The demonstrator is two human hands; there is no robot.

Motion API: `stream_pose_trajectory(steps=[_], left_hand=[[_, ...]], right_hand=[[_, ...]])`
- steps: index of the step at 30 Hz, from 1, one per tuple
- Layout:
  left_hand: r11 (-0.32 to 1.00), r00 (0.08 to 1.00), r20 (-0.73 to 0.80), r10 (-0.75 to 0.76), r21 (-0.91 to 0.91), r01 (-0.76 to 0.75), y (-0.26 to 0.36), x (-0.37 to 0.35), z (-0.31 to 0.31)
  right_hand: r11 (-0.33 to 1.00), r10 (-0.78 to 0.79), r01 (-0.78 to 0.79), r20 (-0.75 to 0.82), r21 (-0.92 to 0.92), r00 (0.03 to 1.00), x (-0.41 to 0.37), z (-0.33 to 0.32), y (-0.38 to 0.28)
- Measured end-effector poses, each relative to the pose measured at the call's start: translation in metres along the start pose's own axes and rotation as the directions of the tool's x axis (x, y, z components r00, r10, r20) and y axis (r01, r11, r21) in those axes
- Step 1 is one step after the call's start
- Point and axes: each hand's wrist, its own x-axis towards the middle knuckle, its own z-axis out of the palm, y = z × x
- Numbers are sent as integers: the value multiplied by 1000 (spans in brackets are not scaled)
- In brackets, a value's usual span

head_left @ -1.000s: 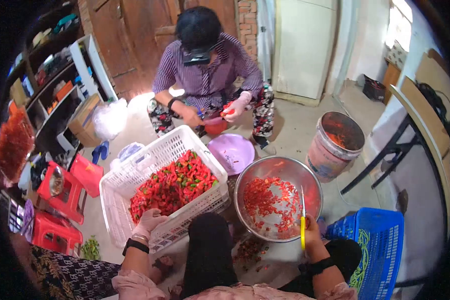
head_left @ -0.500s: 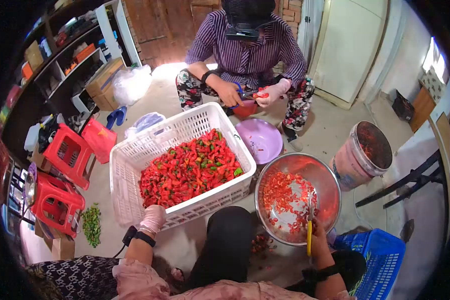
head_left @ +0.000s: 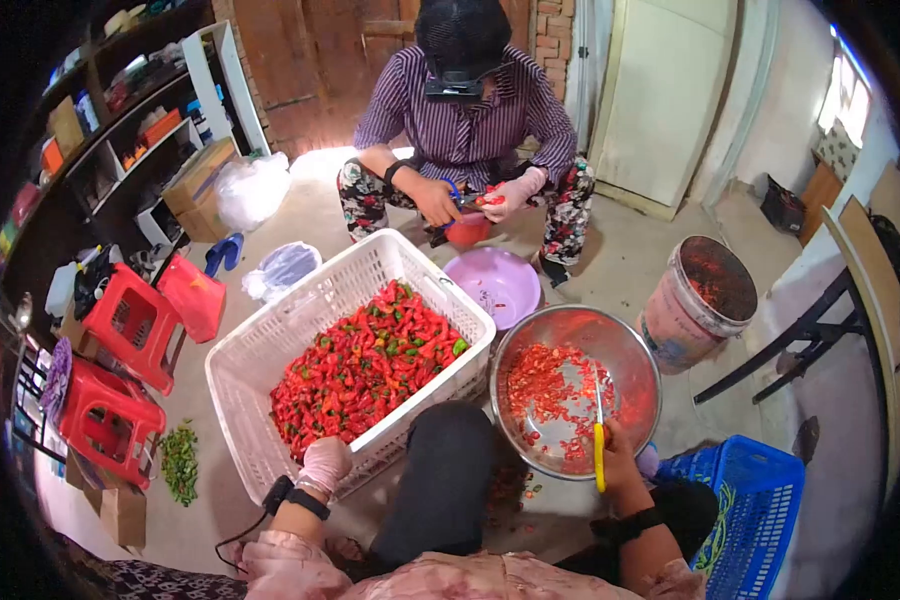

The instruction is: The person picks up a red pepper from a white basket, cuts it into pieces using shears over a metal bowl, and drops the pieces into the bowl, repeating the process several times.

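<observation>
My left hand (head_left: pixel 326 464), in a thin pale glove, is at the near rim of a white plastic crate (head_left: pixel 232 400), beside the red chili peppers (head_left: pixel 370 365) heaped inside. Its fingers look curled in; what they hold, if anything, is hidden. In my right hand (head_left: pixel 622 455) is a pair of scissors (head_left: pixel 599 450) with yellow handles. The blades point away from me over a steel bowl (head_left: pixel 646 395). Chopped red pepper pieces (head_left: pixel 545 380) cover part of the bowl's bottom.
Opposite me a person (head_left: pixel 470 130) squats, cutting red pepper with blue-handled scissors (head_left: pixel 458 196) above a small red bowl (head_left: pixel 468 229). A purple basin (head_left: pixel 515 283), a stained bucket (head_left: pixel 682 320), a blue basket (head_left: pixel 765 530) and red stools (head_left: pixel 135 320) stand around.
My left hand has shifted from the crate's rim slightly inward toward the peppers. The scissors in my right hand have moved a little relative to the bowl. The whole view has shifted slightly.
</observation>
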Motion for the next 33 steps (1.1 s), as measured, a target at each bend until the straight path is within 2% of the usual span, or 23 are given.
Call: stream_pose_trajectory(steps=[2,3,4,6,7,8,10,11,13,14,16,17,18,19,20,21,23,26,27,29,30,32,33], left_hand=[[999,1000,-22,7,-37,-8,7,-8,5],[997,999,-38,4,-73,-7,10,-12,6],[997,999,-39,16,-73,-19,15,-16,8],[994,999,-44,11,-105,-16,27,-21,-1],[994,999,-29,40,-98,-42,26,-20,2],[990,997,-25,74,-121,-77,26,-20,3],[981,981,61,183,-73,-178,27,-18,-5],[980,980,57,188,-72,-184,22,-18,-12],[910,935,300,190,-410,-54,20,-23,-47],[909,935,301,190,-413,-52,13,-16,-49],[689,896,434,88,-676,260,-2,-5,-60],[638,903,425,62,-712,292,-6,-3,-76],[678,967,247,66,-722,138,-31,15,-51],[646,981,189,40,-754,119,-30,16,-68],[494,972,232,-42,-841,222,-29,12,-83],[412,989,145,-19,-901,140,-45,27,-67],[345,994,88,-67,-932,106,-52,38,-72],[383,978,141,-151,-904,190,-54,64,-71],[377,975,153,-159,-904,203,-56,75,-62],[464,964,213,-161,-845,264,-58,104,-33],[461,961,222,-165,-844,274,-55,117,-17],[453,980,84,-183,-877,160,-39,140,12],[344,980,62,-189,-930,125,-25,147,18]], right_hand=[[991,133,-132,46,-31,990,-10,9,-34],[992,-44,52,65,-114,997,-12,8,-30],[992,-45,51,54,-117,998,-13,5,-14],[952,-184,181,13,-246,983,-7,2,17],[961,-57,60,18,-271,998,-10,6,1],[961,-67,67,7,-268,998,-6,6,6],[994,75,-78,-31,-74,997,-3,9,18],[995,71,-74,-37,-74,997,-2,8,22],[953,59,-66,-35,-297,998,-2,12,8],[952,60,-67,-33,-299,998,2,11,18],[982,95,-91,16,-167,995,10,7,44],[981,98,-92,24,-171,995,11,3,51],[967,107,-98,25,-237,994,11,1,54],[947,123,-108,31,-302,992,10,2,53],[943,143,-119,54,-311,988,9,2,51],[965,173,-158,55,-207,983,7,5,40],[971,239,-238,55,-12,970,1,15,6],[938,348,-346,67,-35,935,-6,18,-18],[882,467,-469,45,52,883,-7,19,-21],[907,421,-421,26,-2,907,-7,14,-3],[918,395,-395,16,-29,918,-9,9,11],[939,329,-331,-36,-94,944,-13,-4,36],[946,287,-295,-74,-136,955,-13,-8,44]])
